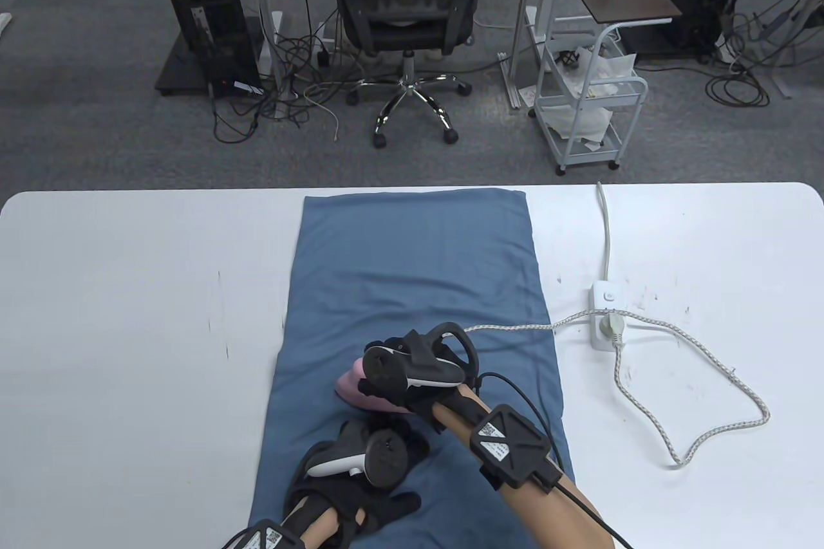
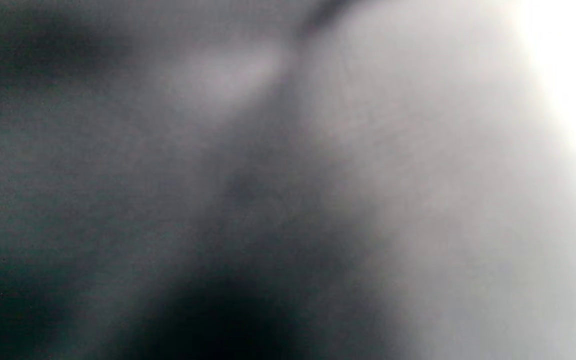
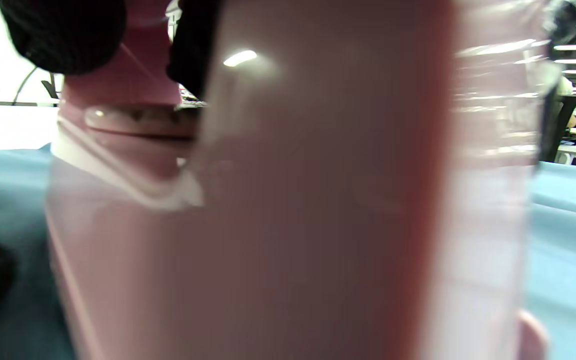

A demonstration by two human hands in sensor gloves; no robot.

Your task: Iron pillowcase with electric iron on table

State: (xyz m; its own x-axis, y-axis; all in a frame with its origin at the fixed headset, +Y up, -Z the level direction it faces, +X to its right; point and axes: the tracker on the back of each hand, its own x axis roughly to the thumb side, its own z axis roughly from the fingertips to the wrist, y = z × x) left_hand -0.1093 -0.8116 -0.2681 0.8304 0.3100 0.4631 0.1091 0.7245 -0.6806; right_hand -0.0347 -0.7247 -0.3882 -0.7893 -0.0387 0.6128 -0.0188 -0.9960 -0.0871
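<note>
You gripped pink iron (image 1: 360, 391) in right hand (image 1: 412, 372), at 6 o'clock on blue pillowcase (image 1: 412, 266). Left hand (image 1: 360, 465) pressed flat, fingers spread, on cloth. Advice: glide toward 12, keep cord (image 1: 644, 375) clear.

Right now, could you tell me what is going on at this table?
A person in sensor gloves is ironing a blue pillowcase spread on the white table. The right hand grips a pink iron on the cloth's near half, its cord plugged into a power strip. The left hand rests on the fabric beside it.
</note>
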